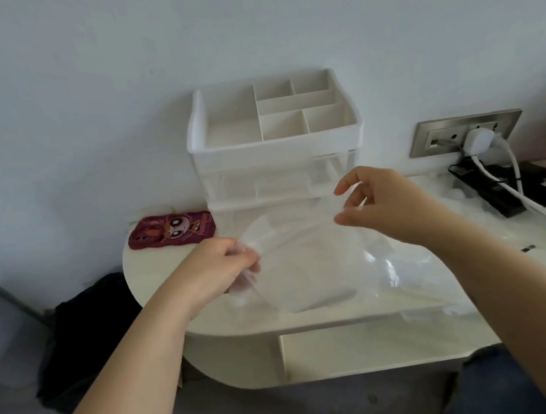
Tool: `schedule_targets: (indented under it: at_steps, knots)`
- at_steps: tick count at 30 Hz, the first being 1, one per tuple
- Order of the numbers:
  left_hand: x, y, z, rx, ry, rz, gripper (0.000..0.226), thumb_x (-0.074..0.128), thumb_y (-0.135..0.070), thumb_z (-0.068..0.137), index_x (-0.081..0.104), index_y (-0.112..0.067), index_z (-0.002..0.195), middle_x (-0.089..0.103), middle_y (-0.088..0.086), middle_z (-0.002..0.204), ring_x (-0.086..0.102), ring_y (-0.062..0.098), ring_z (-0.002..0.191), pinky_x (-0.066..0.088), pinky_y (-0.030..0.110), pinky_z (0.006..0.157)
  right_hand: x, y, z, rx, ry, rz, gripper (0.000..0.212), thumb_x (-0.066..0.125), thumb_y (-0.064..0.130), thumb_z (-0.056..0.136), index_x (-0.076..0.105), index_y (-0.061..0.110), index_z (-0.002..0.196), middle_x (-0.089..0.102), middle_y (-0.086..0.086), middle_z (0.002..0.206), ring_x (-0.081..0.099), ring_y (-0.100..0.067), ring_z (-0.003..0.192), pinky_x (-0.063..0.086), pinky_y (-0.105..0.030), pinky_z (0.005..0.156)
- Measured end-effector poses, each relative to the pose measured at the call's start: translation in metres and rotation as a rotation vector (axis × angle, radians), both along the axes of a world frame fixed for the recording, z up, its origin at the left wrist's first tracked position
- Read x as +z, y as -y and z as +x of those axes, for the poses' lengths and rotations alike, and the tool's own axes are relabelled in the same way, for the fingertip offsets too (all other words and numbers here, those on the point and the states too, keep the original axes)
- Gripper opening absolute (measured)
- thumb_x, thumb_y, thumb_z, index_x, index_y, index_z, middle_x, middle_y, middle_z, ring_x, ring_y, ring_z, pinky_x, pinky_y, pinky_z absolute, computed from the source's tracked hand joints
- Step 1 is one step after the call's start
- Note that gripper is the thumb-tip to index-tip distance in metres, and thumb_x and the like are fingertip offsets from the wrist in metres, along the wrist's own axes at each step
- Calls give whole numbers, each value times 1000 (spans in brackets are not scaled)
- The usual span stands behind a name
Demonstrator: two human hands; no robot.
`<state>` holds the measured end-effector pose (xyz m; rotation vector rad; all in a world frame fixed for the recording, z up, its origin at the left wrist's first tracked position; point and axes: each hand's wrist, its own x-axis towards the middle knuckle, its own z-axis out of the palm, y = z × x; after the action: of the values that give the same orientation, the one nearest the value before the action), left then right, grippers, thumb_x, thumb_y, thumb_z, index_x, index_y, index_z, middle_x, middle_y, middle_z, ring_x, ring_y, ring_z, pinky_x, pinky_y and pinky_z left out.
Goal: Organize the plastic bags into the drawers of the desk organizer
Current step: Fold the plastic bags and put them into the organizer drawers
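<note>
A clear plastic bag point(303, 260) is stretched between my two hands just above the white table point(158, 278). My left hand point(217, 269) pinches its near-left edge. My right hand point(384, 202) pinches its far-right edge with thumb and fingertips. Behind the bag stands the white desk organizer point(274, 133) against the wall, with an open divided tray on top and translucent drawers point(279, 183) below. The drawers look closed. More clear plastic bags point(415, 276) lie on the table to the right, under my right forearm.
A red phone case with a cartoon face point(172, 230) lies at the table's back left. At the right, a wall socket point(458, 134) holds a white plug and cable point(507, 164), beside a black power strip point(493, 192). A dark bundle point(86, 328) lies on the floor left.
</note>
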<state>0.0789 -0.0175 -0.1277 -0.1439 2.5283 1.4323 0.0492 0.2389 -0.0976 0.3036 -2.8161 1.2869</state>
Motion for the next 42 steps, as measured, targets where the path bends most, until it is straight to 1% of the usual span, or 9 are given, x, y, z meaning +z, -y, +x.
schedule_targets:
  at_steps: [6, 11, 14, 18, 23, 25, 31, 36, 42]
  knots:
    - [-5, 1, -6, 116, 29, 126, 20, 53, -16, 96, 68, -9, 85, 72, -2, 72, 70, 12, 63, 54, 22, 54, -12, 14, -7, -184, -116, 21, 17, 70, 22, 78, 59, 31, 87, 64, 13, 83, 52, -5, 67, 43, -27, 64]
    - [-5, -3, -5, 107, -37, -46, 19, 47, -13, 97, 65, -11, 93, 71, -3, 81, 69, 10, 58, 53, 19, 57, -10, 33, 11, -172, -574, 179, 16, 70, 18, 80, 67, 22, 95, 58, 9, 94, 52, -13, 83, 40, -24, 73]
    - [-9, -7, -8, 84, -99, -181, 20, 45, -15, 96, 64, -13, 92, 71, -6, 80, 69, 8, 57, 55, 30, 69, -27, 53, 23, 123, -277, 290, 18, 59, 23, 89, 67, 25, 105, 58, 14, 95, 59, -11, 88, 46, -23, 78]
    - [-16, -13, -10, 111, -157, -301, 21, 45, -18, 96, 62, -6, 91, 69, -2, 78, 65, 4, 49, 48, 19, 52, -54, 60, 22, 245, 89, 569, 45, 41, 39, 98, 39, 26, 142, 33, 1, 150, 34, -21, 134, 33, -36, 107]
    - [-20, -11, -12, 95, -179, -542, 20, 46, -22, 92, 54, -6, 83, 66, 6, 91, 66, 20, 77, 52, 34, 70, -57, 62, 11, 258, 152, 637, 56, 47, 50, 92, 34, 30, 143, 30, 4, 150, 31, -22, 135, 31, -39, 108]
    - [-14, -10, -11, 100, -177, -632, 17, 52, -28, 90, 53, -13, 100, 59, 3, 107, 59, 23, 93, 47, 34, 74, -58, 62, 10, 262, 183, 627, 58, 51, 51, 90, 35, 32, 142, 33, 6, 149, 32, -20, 133, 33, -37, 106]
    - [-6, -33, -2, 39, -583, -748, 20, 60, -20, 88, 52, -20, 107, 47, -3, 110, 53, 17, 88, 35, 27, 64, -55, 61, 5, 274, 221, 625, 58, 52, 54, 88, 39, 32, 140, 41, 6, 144, 36, -17, 132, 34, -33, 102]
    - [-30, -50, -10, -252, -187, -788, 29, 57, -17, 91, 56, -13, 120, 45, 5, 126, 49, 24, 112, 45, 38, 90, -42, 60, 6, 239, 95, 704, 50, 52, 46, 92, 44, 27, 137, 50, 5, 137, 47, -17, 124, 40, -30, 93]
    - [-38, -53, -26, -323, -36, -688, 29, 67, -26, 83, 60, -20, 110, 39, 2, 132, 42, 21, 119, 43, 31, 92, -48, 66, -6, 216, -86, 629, 41, 56, 25, 93, 50, 20, 133, 52, 0, 134, 51, -20, 120, 44, -30, 94]
